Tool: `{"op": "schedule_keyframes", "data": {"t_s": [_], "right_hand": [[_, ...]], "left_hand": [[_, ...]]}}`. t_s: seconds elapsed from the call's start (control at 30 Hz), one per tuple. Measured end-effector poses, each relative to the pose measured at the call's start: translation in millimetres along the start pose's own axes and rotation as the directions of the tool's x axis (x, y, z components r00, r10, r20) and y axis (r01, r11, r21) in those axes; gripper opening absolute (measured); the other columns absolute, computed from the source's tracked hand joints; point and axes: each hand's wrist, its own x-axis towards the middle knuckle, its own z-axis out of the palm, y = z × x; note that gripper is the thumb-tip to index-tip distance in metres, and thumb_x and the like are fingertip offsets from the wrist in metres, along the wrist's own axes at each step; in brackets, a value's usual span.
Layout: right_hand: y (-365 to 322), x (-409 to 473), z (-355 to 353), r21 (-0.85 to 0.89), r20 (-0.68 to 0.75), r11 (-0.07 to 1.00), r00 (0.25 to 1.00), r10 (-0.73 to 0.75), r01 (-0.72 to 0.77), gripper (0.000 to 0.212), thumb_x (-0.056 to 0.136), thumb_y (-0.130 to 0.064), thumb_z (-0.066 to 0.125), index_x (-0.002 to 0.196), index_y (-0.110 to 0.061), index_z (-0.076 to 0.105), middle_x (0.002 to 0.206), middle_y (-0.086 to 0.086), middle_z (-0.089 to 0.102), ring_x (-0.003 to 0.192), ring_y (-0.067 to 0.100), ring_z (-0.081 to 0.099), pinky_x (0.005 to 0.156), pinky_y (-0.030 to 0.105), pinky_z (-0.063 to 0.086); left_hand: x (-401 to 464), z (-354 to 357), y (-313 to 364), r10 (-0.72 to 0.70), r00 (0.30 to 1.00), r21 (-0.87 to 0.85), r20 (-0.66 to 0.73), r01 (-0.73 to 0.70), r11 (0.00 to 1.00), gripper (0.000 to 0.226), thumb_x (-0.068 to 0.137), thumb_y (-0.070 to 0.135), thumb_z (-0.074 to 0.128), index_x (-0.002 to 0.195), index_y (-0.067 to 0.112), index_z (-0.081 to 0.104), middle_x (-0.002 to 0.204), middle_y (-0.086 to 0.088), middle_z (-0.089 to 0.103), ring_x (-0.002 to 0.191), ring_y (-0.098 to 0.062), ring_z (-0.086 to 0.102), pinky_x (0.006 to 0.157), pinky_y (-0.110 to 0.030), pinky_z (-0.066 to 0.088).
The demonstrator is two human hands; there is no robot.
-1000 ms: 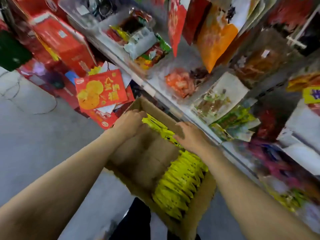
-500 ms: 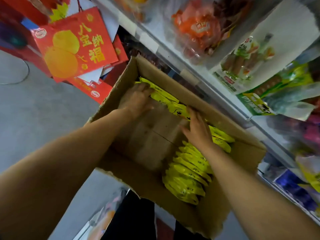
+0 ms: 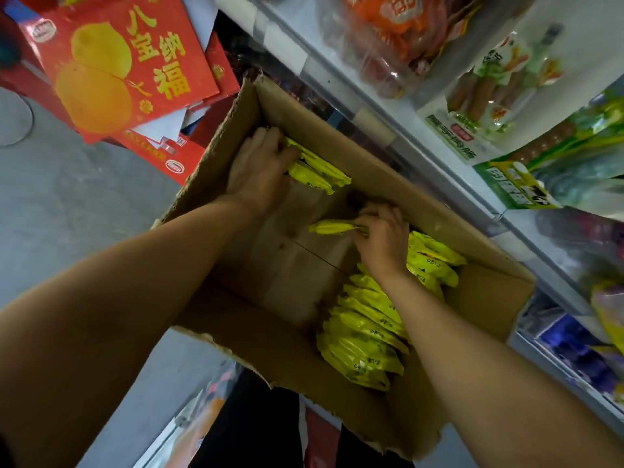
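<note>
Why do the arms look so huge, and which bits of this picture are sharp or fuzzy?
Head view: the wide lens swells the forearms near the bottom corners; the red gift box and yellow packets look sharp; shelf goods at far right smear into blur; the cardboard box floor lies in soft shade.

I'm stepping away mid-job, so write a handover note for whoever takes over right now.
The left hand grips a bunch of packets in the far left corner of the box.
The right hand pinches one yellow packet near the box's middle.
A row of packets stands along the right side; the floor beside it is bare.
Done: much of the box looks emptied.
Left: probably lift out the gripped packets, perhaps onto the shelf, then the row.
</note>
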Motion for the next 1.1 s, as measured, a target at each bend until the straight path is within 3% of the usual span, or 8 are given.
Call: {"op": "schedule_keyframes", "data": {"t_s": [0.1, 0.2, 0.37, 0.53, 0.63, 0.7, 0.93, 1.1], "right_hand": [[2, -4, -7, 0.276, 0.114, 0.961, 0.993, -0.016, -0.016, 0.017, 0.077, -0.019, 0.08, 0.091, -0.013, 0.072, 0.118, 0.001, 0.069, 0.112, 0.025, 0.06, 0.094, 0.034, 0.045], [-1, -14, -18, 0.377, 0.189, 0.921, 0.982, 0.023, -0.094, 0.02, 0.085, -0.029, 0.075, 0.092, -0.014, 0.064, 0.098, -0.008, 0.067, 0.093, 0.014, 0.06, 0.077, 0.027, 0.043], [-7, -40, -42, 0.467, 0.125, 0.88, 0.992, 0.031, -0.087, 0.018, 0.091, -0.031, 0.068, 0.089, -0.019, 0.055, 0.066, -0.014, 0.048, 0.065, 0.006, 0.046, 0.062, 0.027, 0.036], [-3, -74, -71, 0.388, 0.088, 0.92, 0.996, 0.015, -0.048, 0.023, 0.096, -0.041, 0.056, 0.108, -0.023, 0.061, 0.085, -0.005, 0.066, 0.079, 0.015, 0.057, 0.065, 0.028, 0.034], [11, -87, -79, 0.366, 0.056, 0.929, 0.998, 0.028, -0.047, 0.022, 0.096, -0.045, 0.054, 0.109, -0.028, 0.059, 0.094, 0.002, 0.071, 0.089, 0.027, 0.065, 0.074, 0.038, 0.049], [20, -88, -82, 0.32, 0.054, 0.947, 0.998, 0.01, -0.026, 0.023, 0.095, -0.047, 0.055, 0.11, -0.03, 0.058, 0.1, 0.001, 0.072, 0.095, 0.028, 0.066, 0.078, 0.043, 0.052], [39, -46, -80, 0.225, 0.094, 0.973, 0.995, 0.032, -0.053, 0.02, 0.095, -0.05, 0.054, 0.109, -0.036, 0.056, 0.107, -0.007, 0.068, 0.099, 0.022, 0.063, 0.083, 0.041, 0.052], [20, -19, -66, 0.241, 0.093, 0.969, 0.995, 0.03, -0.052, 0.02, 0.095, -0.046, 0.056, 0.107, -0.03, 0.059, 0.104, -0.006, 0.068, 0.095, 0.017, 0.063, 0.083, 0.036, 0.051]], "left_hand": [[-1, 0, 2, 0.086, 0.996, 0.103, 0.002, -0.086, 0.991, 0.025, 0.082, 0.019, 0.064, 0.107, 0.016, 0.065, 0.109, -0.013, 0.052, 0.105, -0.032, 0.045, 0.086, -0.04, 0.038], [-7, -2, 1, 0.089, 0.996, 0.051, 0.023, -0.09, 0.995, 0.027, 0.076, 0.026, 0.071, 0.099, 0.014, 0.065, 0.105, -0.012, 0.054, 0.107, -0.034, 0.045, 0.086, -0.04, 0.036], [-31, -18, 16, -0.042, 0.99, -0.349, 0.135, 0.087, 0.933, 0.022, 0.074, 0.015, 0.078, 0.083, 0.008, 0.059, 0.096, -0.014, 0.062, 0.096, -0.03, 0.055, 0.079, -0.036, 0.04], [-59, -40, 55, -0.203, 0.965, -0.516, 0.163, 0.259, 0.816, 0.02, 0.084, 0.015, 0.072, 0.086, 0.009, 0.052, 0.076, -0.008, 0.059, 0.072, -0.02, 0.053, 0.058, -0.031, 0.027], [-66, -46, 62, -0.194, 0.967, -0.552, 0.167, 0.254, 0.794, 0.021, 0.087, 0.014, 0.069, 0.084, 0.013, 0.048, 0.073, -0.006, 0.053, 0.068, -0.016, 0.046, 0.054, -0.026, 0.03], [-68, -43, 50, -0.17, 0.969, -0.567, 0.179, 0.243, 0.787, 0.023, 0.085, 0.014, 0.071, 0.079, 0.016, 0.048, 0.072, -0.004, 0.052, 0.068, -0.014, 0.047, 0.058, -0.021, 0.034], [-53, -21, -16, -0.157, 0.961, -0.576, 0.226, 0.262, 0.774, 0.031, 0.078, 0.015, 0.079, 0.069, 0.025, 0.051, 0.077, -0.008, 0.061, 0.076, -0.017, 0.055, 0.071, -0.037, 0.044], [-41, -8, -44, -0.1, 0.949, -0.565, 0.3, 0.261, 0.782, 0.031, 0.077, 0.016, 0.08, 0.069, 0.025, 0.051, 0.074, 0.004, 0.06, 0.074, -0.007, 0.055, 0.067, -0.029, 0.042]]}}
